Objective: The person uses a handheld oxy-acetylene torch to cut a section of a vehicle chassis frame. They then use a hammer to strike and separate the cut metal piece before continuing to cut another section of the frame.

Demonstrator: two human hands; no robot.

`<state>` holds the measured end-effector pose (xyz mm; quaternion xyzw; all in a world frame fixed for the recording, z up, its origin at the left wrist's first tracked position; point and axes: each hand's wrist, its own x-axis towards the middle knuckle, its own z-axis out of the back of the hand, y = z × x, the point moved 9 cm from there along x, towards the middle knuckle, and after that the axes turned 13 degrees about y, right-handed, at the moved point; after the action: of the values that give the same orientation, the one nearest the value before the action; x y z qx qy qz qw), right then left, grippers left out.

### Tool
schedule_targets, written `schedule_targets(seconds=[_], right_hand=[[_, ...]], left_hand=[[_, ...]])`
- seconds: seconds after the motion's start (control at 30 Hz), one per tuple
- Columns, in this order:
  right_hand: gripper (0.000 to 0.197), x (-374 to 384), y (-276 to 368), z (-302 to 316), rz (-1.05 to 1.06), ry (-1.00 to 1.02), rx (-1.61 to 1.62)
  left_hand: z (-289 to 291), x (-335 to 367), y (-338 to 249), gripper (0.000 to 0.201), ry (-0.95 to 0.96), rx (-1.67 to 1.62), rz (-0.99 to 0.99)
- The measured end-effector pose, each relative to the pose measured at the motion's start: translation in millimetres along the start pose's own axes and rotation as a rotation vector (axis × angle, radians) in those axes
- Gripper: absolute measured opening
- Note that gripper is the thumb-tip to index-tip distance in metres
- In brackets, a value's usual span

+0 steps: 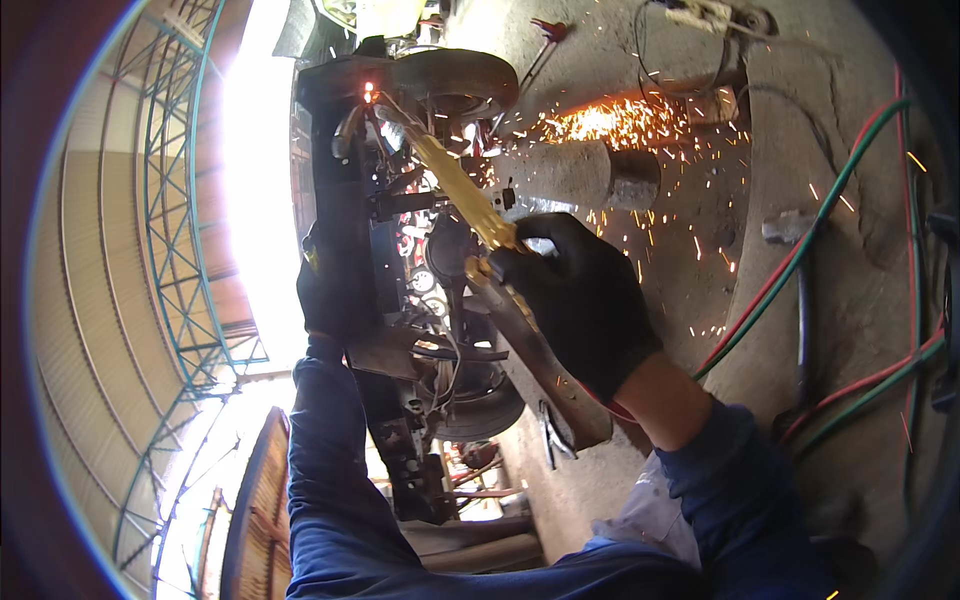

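Observation:
My right hand point(575, 300), in a black glove, is closed around the handle of a brass-coloured cutting torch point(450, 180). The torch slants up and left, its tip beside a glowing orange spot point(369, 92) at the far end of a dark metal beam point(343, 200). My left hand point(333, 295), also black-gloved, rests against that beam farther down. Its fingers blend into the dark metal, so their closure is unclear. Black tyres point(455, 82) and axle parts lie right of the beam. Bright sparks point(630, 122) spray across the floor beyond the torch.
Red and green hoses point(805, 245) curve over the concrete at right, near a hammer point(803, 310). A grey metal cylinder point(570, 172) lies under the torch. A pliers-like tool point(553, 437) is by a long metal piece point(560, 390). Strong daylight glares at left.

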<state>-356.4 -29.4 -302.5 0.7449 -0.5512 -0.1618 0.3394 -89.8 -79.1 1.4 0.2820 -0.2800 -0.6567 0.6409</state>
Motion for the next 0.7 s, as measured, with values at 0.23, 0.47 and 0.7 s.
schedule_targets(seconds=[0.23,0.47,0.7], right_hand=[[0.038,-18.7,-1.9,-7.3,-0.152,-0.086,-0.159],[0.04,-40.5,10.3,-27.2,-0.188,-0.137,-0.147],[0.035,-54.9,26.4,-35.1,-0.241,-0.207,-0.232]], left_hand=[[1.6,-1.3,6.6,0.052,-0.051,-0.891,0.037],[-7.4,4.2,18.9,0.057,-0.187,-0.835,-0.055],[-5.7,6.5,22.3,0.058,-0.093,-0.714,0.043]])
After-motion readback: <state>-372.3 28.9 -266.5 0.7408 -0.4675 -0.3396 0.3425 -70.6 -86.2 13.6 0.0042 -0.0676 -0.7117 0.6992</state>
